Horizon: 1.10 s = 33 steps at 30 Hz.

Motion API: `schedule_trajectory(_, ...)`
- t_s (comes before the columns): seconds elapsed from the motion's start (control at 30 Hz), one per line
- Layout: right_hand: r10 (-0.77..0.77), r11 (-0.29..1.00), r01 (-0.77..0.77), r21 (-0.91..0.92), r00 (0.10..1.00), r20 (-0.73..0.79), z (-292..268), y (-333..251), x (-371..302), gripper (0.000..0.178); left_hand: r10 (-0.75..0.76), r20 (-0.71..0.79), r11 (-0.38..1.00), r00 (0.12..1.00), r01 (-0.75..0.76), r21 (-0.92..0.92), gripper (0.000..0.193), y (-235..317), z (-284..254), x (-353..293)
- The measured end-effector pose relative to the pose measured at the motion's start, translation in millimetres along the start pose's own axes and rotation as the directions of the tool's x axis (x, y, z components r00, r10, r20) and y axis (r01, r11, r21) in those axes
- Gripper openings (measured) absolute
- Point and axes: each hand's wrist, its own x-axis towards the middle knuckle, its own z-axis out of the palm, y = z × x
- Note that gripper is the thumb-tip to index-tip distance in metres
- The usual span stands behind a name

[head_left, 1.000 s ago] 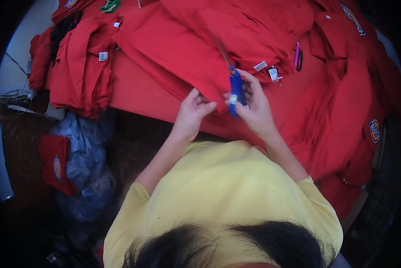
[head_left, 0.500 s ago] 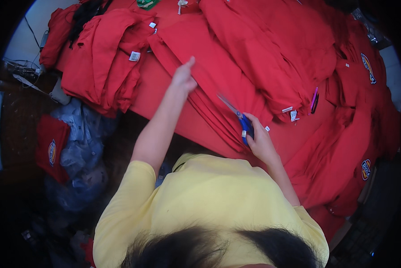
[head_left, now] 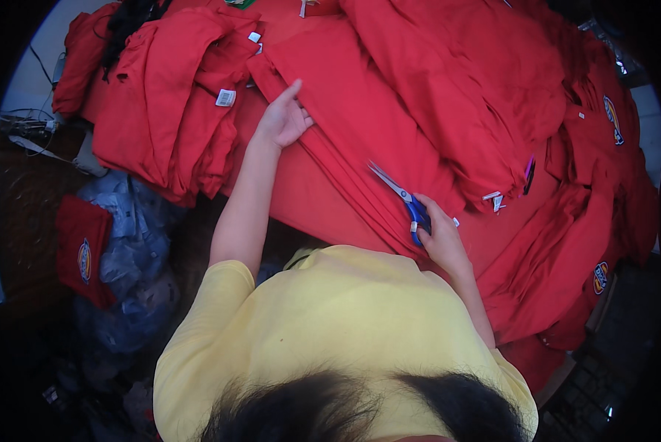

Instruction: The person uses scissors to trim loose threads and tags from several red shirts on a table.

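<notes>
My right hand [head_left: 443,239] grips a pair of scissors [head_left: 416,212] by its blue handles. Their metal blades point up and to the left, over a long folded red garment [head_left: 352,103]. At the garment's left edge is my left hand [head_left: 285,119], its fingers apart and slightly curled, with nothing in it. Whether the fingertips press on the cloth, I cannot tell. A small white tag shows just beyond my right hand.
A pile of red garments [head_left: 165,96] with white labels sits at the left; more red clothing [head_left: 456,81] fills the far side and right. A slim pink-and-black pen-like thing [head_left: 529,169] lies on the right. Clear plastic bags [head_left: 135,250] are bundled below the table's left edge.
My left hand has shifted slightly left and away from me, its fingers loosening along the garment's edge. My right hand and the scissors have moved slightly right and nearer.
</notes>
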Motion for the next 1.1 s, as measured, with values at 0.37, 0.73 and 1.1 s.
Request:
schedule_trajectory(0.37,0.124,0.992,-0.126,0.018,0.932,-0.34,-3.6,-11.9,12.1,0.038,0.09,0.011,0.948,0.996,-0.089,0.306,0.054,-12.4,1.5,-2.0)
schedule_trajectory(0.73,-0.113,0.846,0.032,-0.532,0.986,-0.121,-37.0,-82.6,83.2,0.024,0.115,-0.146,0.954,0.983,-0.068,0.293,0.034,-16.6,8.0,-4.3)
schedule_trajectory(1.1,-0.41,0.897,0.154,-0.414,0.641,-0.649,1.2,-146.3,436.5,0.037,0.086,-0.086,0.939,0.993,-0.052,0.34,0.029,-12.7,15.2,-7.6)
